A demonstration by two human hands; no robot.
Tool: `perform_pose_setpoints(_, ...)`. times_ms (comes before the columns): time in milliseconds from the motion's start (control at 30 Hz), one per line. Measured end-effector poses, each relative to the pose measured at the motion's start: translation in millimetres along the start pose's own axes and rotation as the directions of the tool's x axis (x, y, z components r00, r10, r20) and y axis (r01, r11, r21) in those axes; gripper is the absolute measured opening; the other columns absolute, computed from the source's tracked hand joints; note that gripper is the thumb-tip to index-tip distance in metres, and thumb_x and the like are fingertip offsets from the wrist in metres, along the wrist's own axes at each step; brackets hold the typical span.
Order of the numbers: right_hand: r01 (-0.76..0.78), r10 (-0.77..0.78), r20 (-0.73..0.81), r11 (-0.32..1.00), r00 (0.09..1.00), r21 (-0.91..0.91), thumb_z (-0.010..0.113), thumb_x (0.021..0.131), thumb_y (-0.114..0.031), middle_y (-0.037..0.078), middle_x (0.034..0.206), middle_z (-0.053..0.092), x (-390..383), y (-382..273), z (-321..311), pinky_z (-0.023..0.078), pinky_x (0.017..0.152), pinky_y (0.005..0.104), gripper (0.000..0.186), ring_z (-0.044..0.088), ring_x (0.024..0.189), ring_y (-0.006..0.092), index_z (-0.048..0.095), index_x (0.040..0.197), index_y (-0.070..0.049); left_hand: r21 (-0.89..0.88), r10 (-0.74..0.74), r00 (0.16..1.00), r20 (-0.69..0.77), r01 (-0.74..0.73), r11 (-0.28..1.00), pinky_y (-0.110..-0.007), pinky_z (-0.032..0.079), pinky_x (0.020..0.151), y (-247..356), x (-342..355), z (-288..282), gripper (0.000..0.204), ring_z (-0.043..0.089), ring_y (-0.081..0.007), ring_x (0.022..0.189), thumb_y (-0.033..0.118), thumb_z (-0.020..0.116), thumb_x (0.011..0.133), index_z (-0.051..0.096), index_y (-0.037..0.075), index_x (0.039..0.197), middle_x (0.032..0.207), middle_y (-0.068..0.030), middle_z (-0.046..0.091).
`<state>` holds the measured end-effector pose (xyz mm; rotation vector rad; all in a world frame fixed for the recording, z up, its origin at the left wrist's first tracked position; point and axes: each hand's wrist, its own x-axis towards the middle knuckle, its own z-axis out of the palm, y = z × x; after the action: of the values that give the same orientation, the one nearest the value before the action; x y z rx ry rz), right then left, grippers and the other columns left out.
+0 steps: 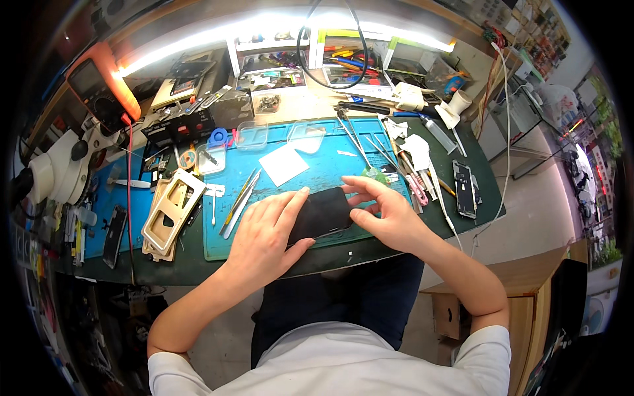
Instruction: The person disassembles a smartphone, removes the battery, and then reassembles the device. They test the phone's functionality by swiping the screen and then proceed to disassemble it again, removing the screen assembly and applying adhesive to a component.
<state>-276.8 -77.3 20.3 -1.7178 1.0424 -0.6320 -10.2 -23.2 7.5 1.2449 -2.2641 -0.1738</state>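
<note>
A black phone (319,212) is held at the front of the blue silicone mat (224,247). My left hand (267,234) grips its left end, thumb along the lower edge. My right hand (386,218) has its thumb and fingers on the right end of the phone. A square white sheet (283,165) lies above the phone, and tweezers (239,204) lie to the left of my left hand. A small green piece (375,175) lies beyond my right hand.
Cream metal fixtures (173,208), an orange multimeter (99,86) and a white microscope (59,165) stand left. Several tools and a syringe (439,135) lie right, beside another opened phone (464,188). Clear lidded boxes (251,135) sit at the back of the mat.
</note>
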Motion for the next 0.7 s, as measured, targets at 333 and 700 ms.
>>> perform_pose_setpoints(333,0.126,-0.127,0.011,0.964,0.992,-0.235,0.073,0.09,-0.012,0.012,0.139,0.059,-5,-7,2,0.053,0.096,0.035,0.066,0.063,0.121,0.0222,0.051,0.151,-0.007,-0.027,0.062,0.998,-0.026,-0.062,0.998,-0.044,0.049,0.101,-5,5,1,0.083,0.062,-0.0341,0.119,0.024,0.084,0.082,0.046,0.003,0.153,0.133,-0.0174,0.062)
perform_pose_setpoints(700,0.356,-0.427,-0.004,0.757,0.904,-0.548,0.079,0.084,-0.012,0.014,0.14,0.057,-5,-10,9,0.052,0.102,0.0417,0.063,0.061,0.122,0.0327,0.057,0.143,-0.008,0.002,0.104,0.994,-0.029,-0.104,0.995,-0.042,0.053,0.094,-11,12,0,0.086,0.066,-0.0327,0.109,0.026,0.085,0.08,0.046,0.005,0.154,0.12,-0.0159,0.068)
